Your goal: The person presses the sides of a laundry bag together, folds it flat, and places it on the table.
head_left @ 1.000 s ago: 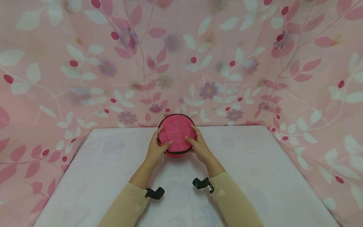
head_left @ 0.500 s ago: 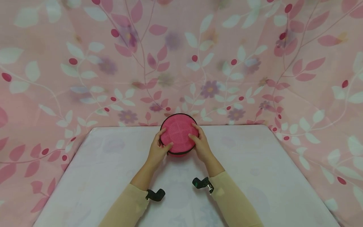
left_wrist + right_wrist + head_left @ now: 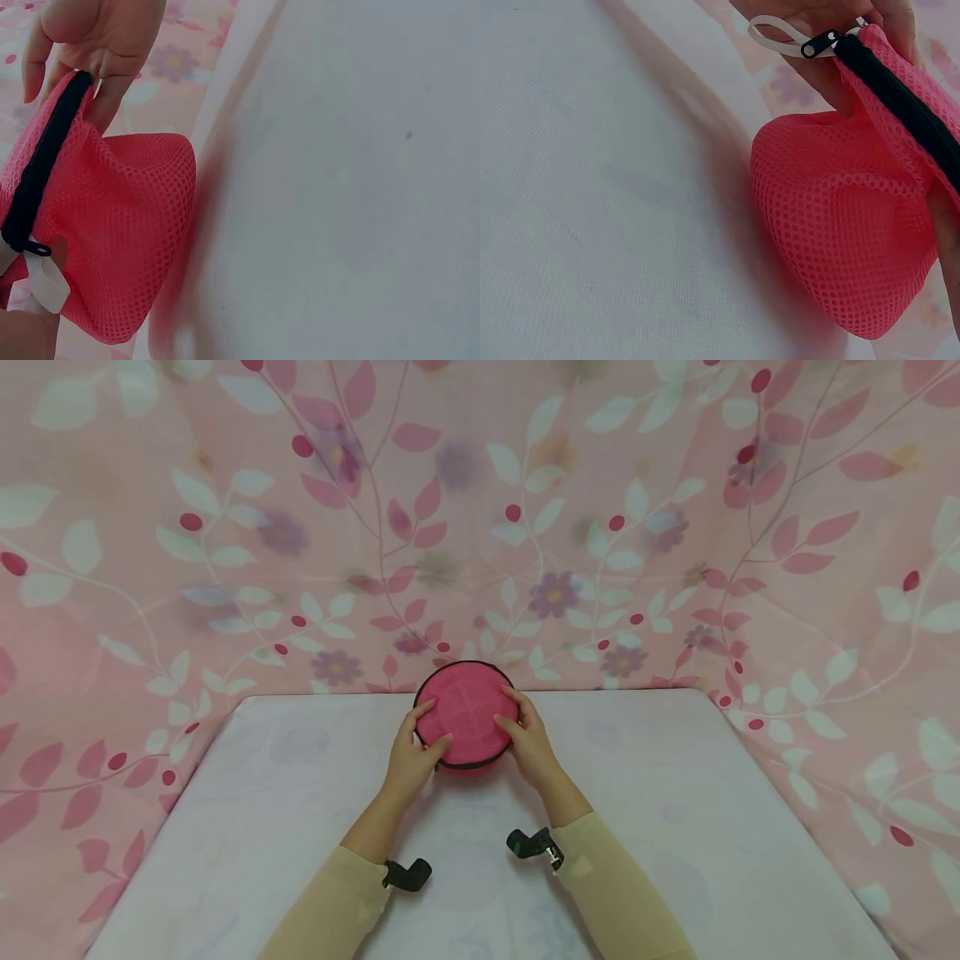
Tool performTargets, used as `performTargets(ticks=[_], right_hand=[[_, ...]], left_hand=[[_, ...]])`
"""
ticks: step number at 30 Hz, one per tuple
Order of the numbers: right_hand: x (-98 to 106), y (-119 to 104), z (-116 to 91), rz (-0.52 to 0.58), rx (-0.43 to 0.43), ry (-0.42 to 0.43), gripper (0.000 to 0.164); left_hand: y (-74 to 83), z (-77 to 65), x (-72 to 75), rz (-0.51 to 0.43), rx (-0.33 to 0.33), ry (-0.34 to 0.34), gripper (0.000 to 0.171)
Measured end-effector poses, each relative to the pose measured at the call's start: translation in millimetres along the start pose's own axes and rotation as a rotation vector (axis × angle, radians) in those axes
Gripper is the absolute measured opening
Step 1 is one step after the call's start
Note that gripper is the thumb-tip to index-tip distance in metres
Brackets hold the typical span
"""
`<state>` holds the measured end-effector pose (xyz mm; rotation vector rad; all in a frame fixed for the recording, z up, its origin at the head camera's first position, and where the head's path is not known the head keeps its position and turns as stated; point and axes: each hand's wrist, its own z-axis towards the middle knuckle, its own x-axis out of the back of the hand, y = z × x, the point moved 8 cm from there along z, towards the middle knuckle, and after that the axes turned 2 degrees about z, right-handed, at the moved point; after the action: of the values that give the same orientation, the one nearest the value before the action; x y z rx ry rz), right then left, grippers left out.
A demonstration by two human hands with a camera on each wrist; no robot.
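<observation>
A round pink mesh zip bag [image 3: 463,718] is held between both hands near the table's far edge, its flat face tilted toward the head camera. My left hand [image 3: 411,758] grips its left edge, thumb on the front face. On the opposite edge my right hand [image 3: 534,743] holds it the same way, fingers partly behind. A black zipper [image 3: 49,154] runs around the rim; its pull [image 3: 819,45] with a pale loop [image 3: 769,34] hangs by the left hand. In both wrist views, the bag's lower mesh [image 3: 840,232] bulges out, creased, close over the table.
The table [image 3: 660,827] has a white cloth with faint prints. A pink floral curtain [image 3: 465,510] rises directly behind its far edge and along both sides. Black wrist cameras [image 3: 408,875] sit at both beige sleeve cuffs.
The bag and both hands shifted slightly right, then back left. The grip of both hands looks the same throughout.
</observation>
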<state>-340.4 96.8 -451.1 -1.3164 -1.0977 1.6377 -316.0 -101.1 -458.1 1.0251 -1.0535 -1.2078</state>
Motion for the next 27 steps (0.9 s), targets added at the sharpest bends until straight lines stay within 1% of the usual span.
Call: performTargets(ticks=[6, 9, 12, 13, 14, 17, 20, 21, 25, 27], right_hand=[[-2.3, 1.0, -0.6, -0.028, -0.010, -0.020, 0.058], [-2.0, 2.0, -1.3, -0.044, -0.014, -0.023, 0.060], [-1.8, 2.7, -1.4, -0.042, -0.011, -0.023, 0.060], [-1.8, 2.8, -1.5, -0.039, -0.010, -0.023, 0.060], [-2.0, 2.7, -1.9, -0.034, -0.010, -0.023, 0.060], [-1.4, 3.4, -2.4, -0.027, -0.013, -0.018, 0.059], [0.0, 4.8, -3.0, -0.022, -0.017, -0.014, 0.059], [0.7, 5.7, -3.0, -0.023, -0.020, -0.012, 0.058], [1.7, 7.5, -3.4, -0.020, -0.024, -0.020, 0.059], [1.4, 7.2, -3.6, -0.023, -0.023, -0.028, 0.059]], left_hand=[[-0.5, 0.5, 2.1, -0.015, 0.008, -0.001, 0.065], [-0.4, 1.1, 2.2, -0.007, 0.010, -0.004, 0.066], [-0.3, 1.7, 2.6, -0.011, 0.010, -0.007, 0.067], [-0.6, 1.8, 2.6, -0.020, 0.015, -0.014, 0.068], [2.6, 0.6, 2.5, -0.031, 0.029, -0.024, 0.069], [2.4, 0.8, 2.0, -0.100, 0.052, -0.041, 0.072], [1.0, 0.9, 1.0, -0.170, 0.089, -0.055, 0.073], [-3.2, 2.2, 0.9, -0.189, 0.092, -0.057, 0.073], [-6.5, 2.0, 1.8, -0.209, 0.127, -0.071, 0.068], [-7.2, 1.6, 2.9, -0.180, 0.141, -0.082, 0.064]])
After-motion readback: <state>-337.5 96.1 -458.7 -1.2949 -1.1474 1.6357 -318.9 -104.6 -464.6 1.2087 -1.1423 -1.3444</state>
